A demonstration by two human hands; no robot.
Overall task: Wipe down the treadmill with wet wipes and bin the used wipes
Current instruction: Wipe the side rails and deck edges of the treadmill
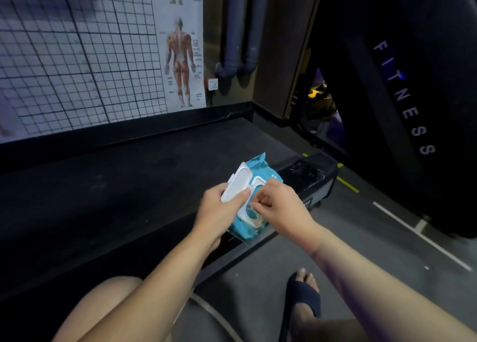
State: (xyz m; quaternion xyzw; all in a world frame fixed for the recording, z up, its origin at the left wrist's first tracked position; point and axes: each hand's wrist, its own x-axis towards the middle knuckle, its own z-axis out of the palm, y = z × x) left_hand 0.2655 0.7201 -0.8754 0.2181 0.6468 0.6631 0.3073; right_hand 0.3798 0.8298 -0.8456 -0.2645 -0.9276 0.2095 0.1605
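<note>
L knee (103, 305) and R foot in a dark sandal (305, 300) are nearest, foot on the grey floor (258, 272). L hand (219, 212) grips the teal pack (260, 166) of wipes from its left side: fingers wrapped round it, thumb pressed on the flipped-up white lid (238, 180). R hand (282, 207) is at the pack's opening, fingers narrow, tips pinched together; can't tell if a wipe is btwn them. Pack sits over the near edge of the treadmill (124, 186), by its end cap (309, 176); can't tell if it touches. Beyond: white line (413, 234) on the floor, black machine (382, 57) w/ "FITNESS" at right. Far wall has grid chart (77, 57), anatomy poster (180, 57), socket (213, 84), grey pipes (240, 31).
</note>
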